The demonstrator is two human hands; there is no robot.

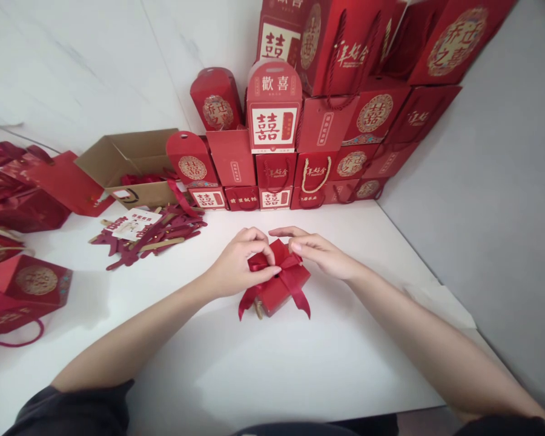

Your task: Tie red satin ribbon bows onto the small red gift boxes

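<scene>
Head view: both hands meet at frame centre on a small red gift box [285, 290] on the white table [254, 363], left hand [238, 263] and right hand [320, 254] each pinching a loop of its red ribbon bow [272, 263]. Left of centre lie loose red handle strips [158, 236] and an open cardboard box [127, 163]. Farther back, stacked red gift bags [327, 121] fill the upper middle.

small red cardboard gift box [285, 289]: matt card
red satin ribbon bow [272, 263]: glossy, smooth cloth
white surface [272, 363]: smooth, faint sheen
open brown corrugated carton [118, 158]: plain rough cardboard
stacked red paper gift bags [345, 121]: printed card, gold emblems, twisted cord handles
</scene>
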